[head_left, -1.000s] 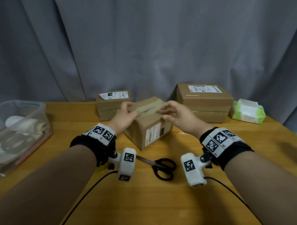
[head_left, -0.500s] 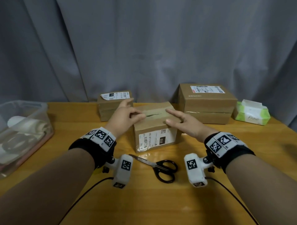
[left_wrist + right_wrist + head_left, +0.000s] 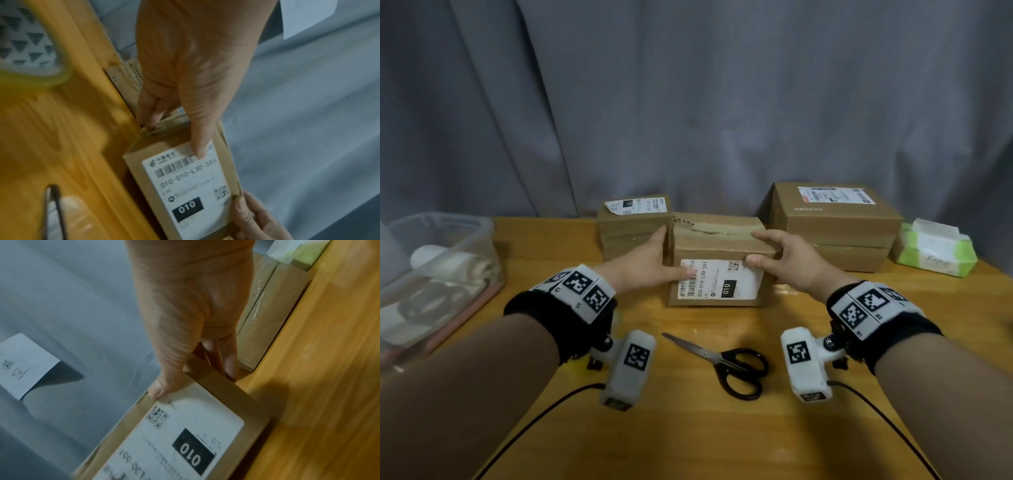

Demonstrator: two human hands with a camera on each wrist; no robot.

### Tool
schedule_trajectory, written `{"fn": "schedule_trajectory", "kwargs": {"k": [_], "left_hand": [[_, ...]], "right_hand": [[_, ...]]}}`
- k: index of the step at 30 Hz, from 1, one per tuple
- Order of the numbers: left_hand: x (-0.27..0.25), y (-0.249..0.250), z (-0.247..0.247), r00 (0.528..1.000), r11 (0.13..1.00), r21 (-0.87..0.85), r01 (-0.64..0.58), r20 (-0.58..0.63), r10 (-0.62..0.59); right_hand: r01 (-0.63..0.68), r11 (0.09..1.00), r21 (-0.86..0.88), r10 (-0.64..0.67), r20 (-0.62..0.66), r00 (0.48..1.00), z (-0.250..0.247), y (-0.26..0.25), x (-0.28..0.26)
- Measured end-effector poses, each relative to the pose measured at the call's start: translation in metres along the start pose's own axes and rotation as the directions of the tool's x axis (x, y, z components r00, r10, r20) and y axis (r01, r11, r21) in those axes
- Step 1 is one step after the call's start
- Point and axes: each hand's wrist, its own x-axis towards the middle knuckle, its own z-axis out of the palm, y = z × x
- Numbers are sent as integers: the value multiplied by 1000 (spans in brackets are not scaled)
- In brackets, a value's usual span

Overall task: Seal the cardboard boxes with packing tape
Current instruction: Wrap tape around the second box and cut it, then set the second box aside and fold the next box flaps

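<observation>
The middle cardboard box (image 3: 717,287) stands on the wooden table (image 3: 722,438), its white "010" label facing me and a torn, taped seam along its top. My left hand (image 3: 671,255) grips its left end, fingers down the side and thumb pressed on the label (image 3: 185,183). At the opposite end my right hand (image 3: 755,248) grips it, thumb on the upper front corner and fingers over the top and side. A yellowish tape roll (image 3: 35,65) lies on the table by my left wrist.
A small labelled box (image 3: 633,226) touches the held box on the left; a larger box (image 3: 832,222) stands close on the right. Black-handled scissors (image 3: 726,363) lie in front. A clear plastic bin (image 3: 431,274) is far left, a tissue pack (image 3: 935,250) far right.
The middle box has been turned from a slanted pose to square, label toward me, and set back between the other two boxes. Both hands slid from its top to its ends.
</observation>
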Motion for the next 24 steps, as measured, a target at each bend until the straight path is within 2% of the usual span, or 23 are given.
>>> {"fn": "schedule_trajectory", "kwargs": {"k": [2, 4, 7, 9, 11, 12, 13, 15, 16, 20, 24], "left_hand": [[4, -6, 5, 999, 998, -65, 3, -37, -5], [15, -4, 6, 985, 997, -71, 4, -174, -16], [37, 10, 1, 910, 983, -180, -21, -411, -56], [51, 16, 0, 880, 967, -252, -51, -469, -76], [67, 13, 6, 916, 961, -260, -91, -400, -21], [74, 9, 10, 942, 972, -216, -89, -335, 12], [81, 6, 14, 956, 986, -141, -94, -290, 49], [94, 3, 17, 952, 993, 38, -111, -281, 117], [100, 4, 17, 937, 985, 133, -110, -317, 147], [120, 14, 17, 875, 863, 505, -31, -403, 267], [136, 20, 16, 873, 738, 673, 55, -392, 292]], "right_hand": [[-8, 1000, 28, 10, -75, 997, 2, -3, 5], [20, 999, 47, -10, -202, 979, 0, -9, 14], [122, 990, -69, -138, -337, 931, -9, -23, 30], [162, 964, -210, -223, -312, 923, -11, -28, 39], [156, 915, -372, -240, -193, 951, -11, -26, 48], [138, 854, -502, -218, -105, 970, -11, -23, 52], [126, 745, -655, -185, -21, 983, -11, -19, 57], [128, 507, -852, -156, 56, 986, -12, -11, 68], [125, 446, -886, -160, 58, 985, -13, -10, 73], [42, 390, -920, -92, 6, 996, -14, -13, 97], [10, 277, -961, -15, 6, 1000, -6, -21, 112]]}}
